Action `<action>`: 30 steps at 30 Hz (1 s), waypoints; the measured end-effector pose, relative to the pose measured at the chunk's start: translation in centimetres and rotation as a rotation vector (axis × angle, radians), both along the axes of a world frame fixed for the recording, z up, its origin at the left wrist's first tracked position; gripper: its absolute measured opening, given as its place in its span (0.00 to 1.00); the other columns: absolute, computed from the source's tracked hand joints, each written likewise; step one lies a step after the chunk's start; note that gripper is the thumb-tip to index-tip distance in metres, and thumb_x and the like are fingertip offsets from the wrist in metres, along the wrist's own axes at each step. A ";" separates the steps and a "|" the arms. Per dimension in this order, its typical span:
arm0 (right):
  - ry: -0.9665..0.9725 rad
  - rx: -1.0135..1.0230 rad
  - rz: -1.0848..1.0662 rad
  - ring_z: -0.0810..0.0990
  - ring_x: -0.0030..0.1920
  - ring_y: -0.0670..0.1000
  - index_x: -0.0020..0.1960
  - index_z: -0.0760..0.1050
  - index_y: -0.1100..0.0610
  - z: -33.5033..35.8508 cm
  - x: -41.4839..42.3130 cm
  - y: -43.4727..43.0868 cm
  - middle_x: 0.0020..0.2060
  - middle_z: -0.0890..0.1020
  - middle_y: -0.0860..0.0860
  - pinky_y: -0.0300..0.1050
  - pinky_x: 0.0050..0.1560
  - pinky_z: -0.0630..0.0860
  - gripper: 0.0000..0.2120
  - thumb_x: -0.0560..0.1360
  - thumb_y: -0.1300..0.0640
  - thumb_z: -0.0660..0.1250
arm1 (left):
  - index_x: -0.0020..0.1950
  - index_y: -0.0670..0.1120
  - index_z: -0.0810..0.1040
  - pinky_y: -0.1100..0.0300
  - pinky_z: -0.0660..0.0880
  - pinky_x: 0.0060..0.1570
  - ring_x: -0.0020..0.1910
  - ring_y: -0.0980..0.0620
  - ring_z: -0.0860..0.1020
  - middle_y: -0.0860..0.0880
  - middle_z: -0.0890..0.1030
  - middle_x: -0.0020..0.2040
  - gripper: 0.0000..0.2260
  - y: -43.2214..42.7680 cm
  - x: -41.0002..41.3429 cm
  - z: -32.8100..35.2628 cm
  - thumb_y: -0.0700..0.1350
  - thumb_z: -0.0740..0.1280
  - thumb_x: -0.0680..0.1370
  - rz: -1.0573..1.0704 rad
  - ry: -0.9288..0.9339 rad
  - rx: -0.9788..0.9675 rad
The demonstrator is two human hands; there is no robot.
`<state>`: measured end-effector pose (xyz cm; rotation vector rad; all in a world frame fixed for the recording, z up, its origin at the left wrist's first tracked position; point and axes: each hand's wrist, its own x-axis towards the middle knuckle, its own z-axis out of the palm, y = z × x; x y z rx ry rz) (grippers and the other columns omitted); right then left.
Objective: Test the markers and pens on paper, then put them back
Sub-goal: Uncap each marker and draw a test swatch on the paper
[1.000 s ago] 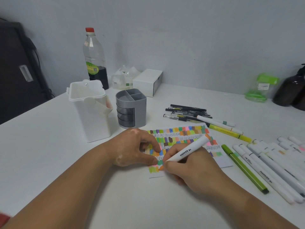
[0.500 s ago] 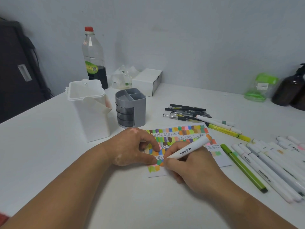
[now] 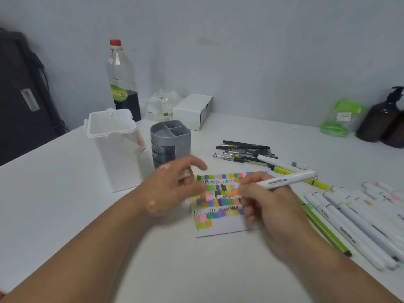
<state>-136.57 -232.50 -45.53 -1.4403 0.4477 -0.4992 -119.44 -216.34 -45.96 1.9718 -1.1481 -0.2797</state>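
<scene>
A sheet of paper (image 3: pixel 220 229) covered in rows of colour swatches and scribbles lies in front of me. My right hand (image 3: pixel 271 213) grips a white marker (image 3: pixel 286 181) above the sheet, its orange tip pointing left towards my left hand. My left hand (image 3: pixel 170 189) hovers, blurred, over the paper's left edge with curled fingers, pinching a small pale piece that looks like the marker's cap (image 3: pixel 184 174). A grey compartment pen holder (image 3: pixel 170 136) and a white lidded container (image 3: pixel 113 149) stand behind on the left.
Black pens (image 3: pixel 244 149) lie behind the paper, with a yellow highlighter (image 3: pixel 317 183) beside them. A green pen (image 3: pixel 325 231) and several white markers (image 3: pixel 354 221) lie on the right. A bottle (image 3: pixel 122 79), a white box (image 3: pixel 192 110), a green bag (image 3: pixel 341 119) and brown bottles (image 3: pixel 380 119) line the wall.
My right hand lifted the marker off the paper and swung it more level, tip to the left. My left hand rose from the sheet it was pressing.
</scene>
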 end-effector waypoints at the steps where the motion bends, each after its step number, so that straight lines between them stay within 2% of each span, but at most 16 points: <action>1: -0.048 0.050 -0.034 0.72 0.25 0.48 0.34 0.80 0.52 0.3 -0.1 -0.5 0.26 0.76 0.52 0.39 0.23 0.69 0.04 0.64 0.60 0.72 | 0.55 0.62 0.75 0.56 0.72 0.43 0.38 0.55 0.73 0.53 0.75 0.38 0.09 -0.1 0.1 0.1 0.54 0.67 0.76 0.028 0.081 -0.078; 2: -0.085 0.074 -0.056 0.72 0.25 0.47 0.34 0.80 0.52 0.5 -0.2 -1.0 0.27 0.76 0.52 0.39 0.23 0.69 0.04 0.65 0.59 0.72 | 0.54 0.60 0.75 0.55 0.70 0.43 0.38 0.55 0.72 0.53 0.74 0.38 0.09 -0.2 0.1 0.1 0.50 0.64 0.75 0.036 0.166 -0.144; 5: -0.123 0.065 -0.068 0.72 0.25 0.47 0.34 0.81 0.53 0.8 -0.3 -1.7 0.27 0.76 0.52 0.38 0.23 0.68 0.03 0.65 0.58 0.74 | 0.53 0.49 0.73 0.50 0.67 0.41 0.37 0.49 0.68 0.46 0.71 0.40 0.11 -0.9 -0.6 0.0 0.41 0.59 0.72 -0.010 0.388 -0.282; 7: -0.124 0.056 -0.054 0.72 0.26 0.48 0.36 0.82 0.54 0.8 -0.3 -1.7 0.27 0.75 0.52 0.38 0.24 0.69 0.02 0.65 0.58 0.75 | 0.54 0.49 0.73 0.50 0.70 0.41 0.38 0.48 0.70 0.47 0.76 0.41 0.12 -1.2 -1.0 -0.2 0.38 0.58 0.74 -0.039 0.404 -0.284; 9: -0.141 0.073 -0.035 0.74 0.27 0.48 0.38 0.82 0.54 0.9 -0.3 -1.7 0.29 0.76 0.53 0.39 0.25 0.71 0.02 0.67 0.59 0.74 | 0.58 0.51 0.72 0.50 0.77 0.46 0.40 0.44 0.76 0.50 0.83 0.47 0.11 -1.2 -1.2 -0.3 0.36 0.58 0.82 -0.066 0.357 -0.231; 12: -0.167 0.133 -0.031 0.77 0.29 0.50 0.40 0.84 0.54 1.0 -0.3 -1.7 0.31 0.80 0.56 0.40 0.27 0.74 0.08 0.74 0.63 0.70 | 0.63 0.50 0.71 0.51 0.81 0.52 0.47 0.43 0.84 0.48 0.85 0.55 0.10 -1.1 -1.3 -0.4 0.38 0.60 0.84 -0.118 0.364 -0.207; 15: -0.189 0.146 -0.045 0.77 0.28 0.51 0.38 0.83 0.53 1.2 -0.4 -1.8 0.31 0.81 0.58 0.41 0.26 0.74 0.13 0.77 0.65 0.67 | 0.57 0.49 0.75 0.52 0.81 0.50 0.48 0.43 0.85 0.48 0.86 0.54 0.05 -1.0 -1.5 0.1 0.43 0.65 0.82 -0.127 0.370 -0.216; 18: -0.209 0.102 -0.021 0.76 0.28 0.51 0.38 0.83 0.53 1.3 -0.5 -1.8 0.31 0.80 0.57 0.41 0.26 0.73 0.06 0.72 0.61 0.71 | 0.51 0.57 0.81 0.53 0.81 0.49 0.48 0.46 0.86 0.50 0.87 0.50 0.05 -1.0 -1.8 0.5 0.51 0.69 0.76 -0.122 0.306 -0.186; 20: -0.206 0.068 0.002 0.76 0.28 0.51 0.39 0.83 0.54 1.2 -0.5 -1.7 0.30 0.80 0.56 0.41 0.26 0.73 0.02 0.69 0.58 0.72 | 0.51 0.59 0.81 0.55 0.81 0.47 0.46 0.48 0.85 0.52 0.87 0.47 0.06 -1.0 -2.0 0.6 0.53 0.69 0.75 -0.120 0.287 -0.180; 27: -0.155 -0.025 0.030 0.78 0.30 0.51 0.42 0.84 0.54 0.7 -0.4 -1.5 0.32 0.82 0.55 0.42 0.30 0.75 0.03 0.69 0.56 0.72 | 0.52 0.59 0.83 0.57 0.83 0.46 0.49 0.52 0.86 0.54 0.87 0.50 0.08 -1.1 -2.6 0.6 0.53 0.70 0.74 -0.138 0.293 -0.147; 30: -0.142 -0.031 0.080 0.79 0.31 0.52 0.43 0.85 0.53 0.6 -0.4 -1.1 0.33 0.83 0.56 0.42 0.31 0.76 0.03 0.70 0.56 0.73 | 0.54 0.58 0.83 0.58 0.83 0.46 0.45 0.52 0.86 0.53 0.87 0.48 0.08 -1.3 -3.0 0.5 0.51 0.71 0.75 -0.151 0.263 -0.157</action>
